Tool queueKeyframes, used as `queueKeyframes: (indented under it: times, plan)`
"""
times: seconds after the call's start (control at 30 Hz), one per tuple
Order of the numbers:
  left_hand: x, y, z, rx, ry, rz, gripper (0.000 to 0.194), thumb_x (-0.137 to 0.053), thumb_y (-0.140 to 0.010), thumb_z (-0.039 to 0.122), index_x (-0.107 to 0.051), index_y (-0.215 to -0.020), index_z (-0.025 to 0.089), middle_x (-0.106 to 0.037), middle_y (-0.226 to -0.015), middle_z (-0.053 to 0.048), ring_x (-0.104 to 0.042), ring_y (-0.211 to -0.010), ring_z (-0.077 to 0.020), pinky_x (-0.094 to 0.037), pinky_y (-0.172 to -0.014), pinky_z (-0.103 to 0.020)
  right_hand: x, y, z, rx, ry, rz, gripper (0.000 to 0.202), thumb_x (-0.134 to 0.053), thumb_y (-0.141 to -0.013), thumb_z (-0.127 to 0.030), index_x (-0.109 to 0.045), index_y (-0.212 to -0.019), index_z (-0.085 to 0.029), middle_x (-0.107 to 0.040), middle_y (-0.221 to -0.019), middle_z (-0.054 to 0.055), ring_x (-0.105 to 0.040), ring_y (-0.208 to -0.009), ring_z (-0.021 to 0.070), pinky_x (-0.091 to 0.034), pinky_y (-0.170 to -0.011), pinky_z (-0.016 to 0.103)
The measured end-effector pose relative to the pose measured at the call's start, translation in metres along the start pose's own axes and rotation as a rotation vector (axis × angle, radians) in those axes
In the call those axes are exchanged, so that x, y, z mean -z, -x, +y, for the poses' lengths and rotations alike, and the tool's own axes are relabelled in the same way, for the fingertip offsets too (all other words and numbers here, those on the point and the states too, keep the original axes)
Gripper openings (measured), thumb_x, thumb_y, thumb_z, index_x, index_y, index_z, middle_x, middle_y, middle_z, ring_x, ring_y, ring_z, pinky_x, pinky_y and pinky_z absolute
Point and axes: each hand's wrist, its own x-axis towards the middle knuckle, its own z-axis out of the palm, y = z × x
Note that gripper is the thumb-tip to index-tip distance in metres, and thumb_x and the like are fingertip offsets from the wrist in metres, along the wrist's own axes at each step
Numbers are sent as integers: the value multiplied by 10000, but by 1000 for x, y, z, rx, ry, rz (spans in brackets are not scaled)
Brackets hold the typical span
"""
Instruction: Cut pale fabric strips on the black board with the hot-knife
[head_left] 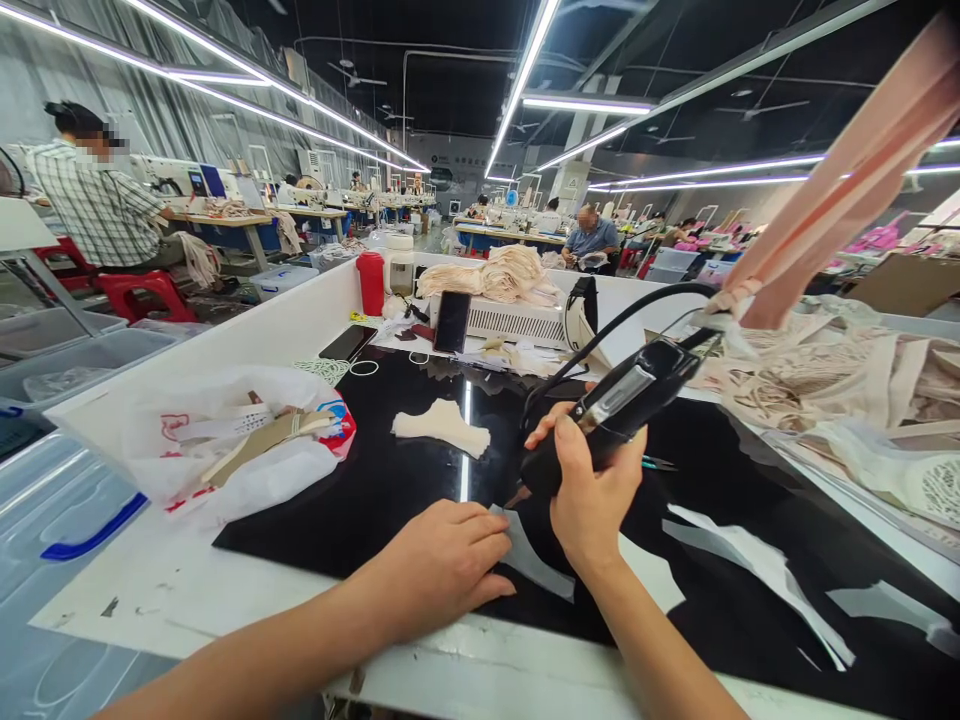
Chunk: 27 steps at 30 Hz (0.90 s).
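Note:
My right hand (596, 480) is wrapped round a black handheld tool (619, 410) with a cord at its upper end; the tool's tip points down and left. Flat on the black work surface, with its fingers stretched out, my left hand (454, 560) touches the edge of a thin translucent piece (536, 562). That piece lies between my hands, below the tool's tip. Further back on the black surface is a cream fabric piece (441, 427). A white piece (651, 575) is partly hidden by my right forearm.
A white plastic bag (247, 440) with scraps sits at the left. White cut pieces (765, 565) and small scissors or tweezers (658, 463) lie at the right. Piled fabric (840, 370) fills the right side. A phone (452, 321) stands at the back. People sit beyond.

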Motion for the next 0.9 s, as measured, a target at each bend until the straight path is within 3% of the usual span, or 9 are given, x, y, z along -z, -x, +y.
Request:
queueKeyframes:
  times: [0.57, 0.73, 0.9]
  plan:
    - [-5, 0, -2, -7, 1, 24, 313, -625, -987, 411, -666, -1157, 151, -703, -1283, -69, -649, -1166, -225, -546, -940, -359, -3, -3, -1, -18, 24, -68, 302, -776, -841, -348, -525, -1001, -298, -640, -816, -32, -601, -615, 156, -537, -618, 340]
    - [-1, 0, -2, -8, 2, 15, 300, -588, -1010, 403, -656, -1190, 172, -697, -1281, -72, -657, -1138, -216, -541, -920, -348, 10, -11, -22, 15, 131, -124, 337, -808, -808, -390, -548, -1000, -293, -661, -836, -20, -624, -634, 177, -559, -642, 374]
    - [0, 0, -3, -23, -6, 14, 276, -572, -1020, 389, -646, -1204, 197, -686, -1296, -64, -653, -1139, -228, -534, -917, -364, 30, -7, -37, 26, 228, -99, 304, -806, -826, -369, -576, -995, -267, -671, -840, -22, -645, -658, 171, -555, -651, 355]
